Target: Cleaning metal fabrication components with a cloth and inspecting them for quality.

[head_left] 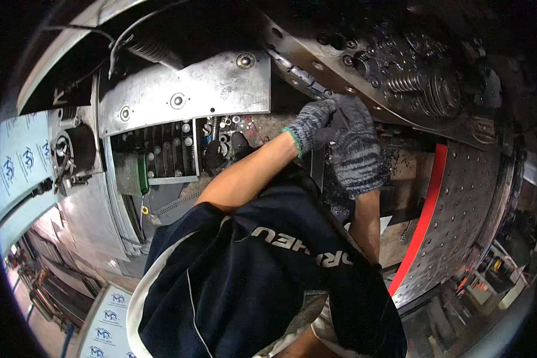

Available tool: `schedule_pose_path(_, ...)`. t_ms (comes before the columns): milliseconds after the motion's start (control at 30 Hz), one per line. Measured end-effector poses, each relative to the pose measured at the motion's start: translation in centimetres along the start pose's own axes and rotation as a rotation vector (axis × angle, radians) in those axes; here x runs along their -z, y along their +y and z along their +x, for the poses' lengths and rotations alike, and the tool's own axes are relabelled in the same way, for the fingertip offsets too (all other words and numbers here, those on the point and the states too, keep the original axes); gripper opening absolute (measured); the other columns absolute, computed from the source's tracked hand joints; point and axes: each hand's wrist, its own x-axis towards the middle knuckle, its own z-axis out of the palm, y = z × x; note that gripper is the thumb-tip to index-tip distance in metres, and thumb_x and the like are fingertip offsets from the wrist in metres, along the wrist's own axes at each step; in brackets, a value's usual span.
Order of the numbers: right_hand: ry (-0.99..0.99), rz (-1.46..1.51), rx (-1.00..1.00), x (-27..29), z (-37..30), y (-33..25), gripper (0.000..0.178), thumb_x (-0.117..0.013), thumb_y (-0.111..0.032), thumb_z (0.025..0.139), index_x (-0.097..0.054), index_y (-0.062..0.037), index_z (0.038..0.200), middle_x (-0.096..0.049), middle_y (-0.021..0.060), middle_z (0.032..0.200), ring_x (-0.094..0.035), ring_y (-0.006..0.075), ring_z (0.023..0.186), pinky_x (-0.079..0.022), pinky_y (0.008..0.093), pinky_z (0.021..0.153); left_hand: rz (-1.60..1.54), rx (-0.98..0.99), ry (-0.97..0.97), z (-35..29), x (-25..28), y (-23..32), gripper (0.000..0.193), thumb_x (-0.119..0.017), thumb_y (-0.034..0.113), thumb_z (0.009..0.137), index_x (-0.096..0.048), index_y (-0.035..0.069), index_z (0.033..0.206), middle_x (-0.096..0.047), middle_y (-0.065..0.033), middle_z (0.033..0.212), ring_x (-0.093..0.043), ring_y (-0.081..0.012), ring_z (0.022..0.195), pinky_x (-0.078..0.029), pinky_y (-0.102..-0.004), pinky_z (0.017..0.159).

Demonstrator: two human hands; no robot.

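Note:
My left hand (312,123), in a grey knitted glove with a green cuff edge, meets my right hand (357,146) at the lower edge of a dark steel machine beam (331,74). The right one wears a matching glove, dark grey with lighter bands. Fingers of both hands look curled together, and whatever they grip is too hidden to make out. Just beyond the fingertips, a row of shiny metal clamp pieces (301,77) runs along the beam. Oily bolts and a coil spring (407,82) sit on the machine further right.
On the left lies a silver metal plate (221,89) with round ball inserts. Below it stands an open drawer (173,179) of cylindrical tooling. A perforated table (459,203) with a red edge strip (423,212) stands to the right. Dark chips lie beneath my right hand.

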Motion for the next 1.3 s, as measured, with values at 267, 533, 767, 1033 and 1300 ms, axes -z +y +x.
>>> schedule_pose_path(267, -0.107, -0.161, -0.104, 0.1, -1.4, 0.6, 0.039, -0.044, -0.008, 0.093, -0.050, 0.0029, 0.130, -0.052, 0.0168, 0.135, -0.048, 0.0290, 0.127, -0.038, 0.0370, 0.108, 0.008, -0.074, -0.063, -0.8, -0.7, -0.8, 0.023, -0.052, 0.022, 0.098, -0.064, 0.004, 0.105, -0.069, -0.0107, 0.103, -0.067, -0.0222, 0.086, -0.057, -0.0356, 0.077)
schedule_pose_path(533, -0.183, -0.324, -0.303, 0.7, -2.4, 1.2, 0.041, -0.044, -0.010, 0.095, -0.047, 0.0029, 0.134, -0.051, 0.0184, 0.135, -0.048, 0.0278, 0.127, -0.039, 0.0360, 0.107, 0.130, -0.024, -0.049, -1.0, -1.5, 0.2, 0.022, -0.052, 0.021, 0.098, -0.062, 0.004, 0.107, -0.070, -0.0105, 0.097, -0.069, -0.0222, 0.082, -0.058, -0.0340, 0.077)
schedule_pose_path(767, -0.100, 0.149, -0.627, 0.9, -2.2, -1.6, 0.048, -0.054, -0.026, 0.096, -0.046, -0.0011, 0.136, -0.055, 0.0175, 0.131, -0.053, 0.0289, 0.122, -0.040, 0.0353, 0.105, -0.153, -0.005, -0.164, 0.0, -1.0, -0.8, 0.019, -0.050, 0.020, 0.099, -0.062, 0.005, 0.102, -0.069, -0.0126, 0.098, -0.067, -0.0225, 0.087, -0.057, -0.0361, 0.077)
schedule_pose_path(1033, -0.066, 0.050, -0.275, -0.5, -0.6, 0.3, 0.047, -0.040, -0.035, 0.101, -0.044, -0.0081, 0.139, -0.045, 0.0192, 0.141, -0.045, 0.0348, 0.128, -0.036, 0.0421, 0.108, 0.057, -0.040, -0.174, -2.2, -2.3, 1.3, 0.014, -0.056, 0.023, 0.096, -0.063, 0.011, 0.095, -0.068, -0.0060, 0.088, -0.066, -0.0186, 0.079, -0.055, -0.0317, 0.072)
schedule_pose_path(1300, -0.134, -0.386, -0.088, -7.4, -3.5, 1.5, 0.052, -0.039, -0.033, 0.101, -0.032, -0.0050, 0.144, -0.038, 0.0153, 0.146, -0.036, 0.0293, 0.135, -0.028, 0.0405, 0.115, 0.038, -0.174, -0.092, 0.4, -0.8, -0.9, 0.013, -0.058, 0.022, 0.094, -0.063, 0.010, 0.097, -0.067, -0.0073, 0.091, -0.063, -0.0183, 0.081, -0.053, -0.0330, 0.074)
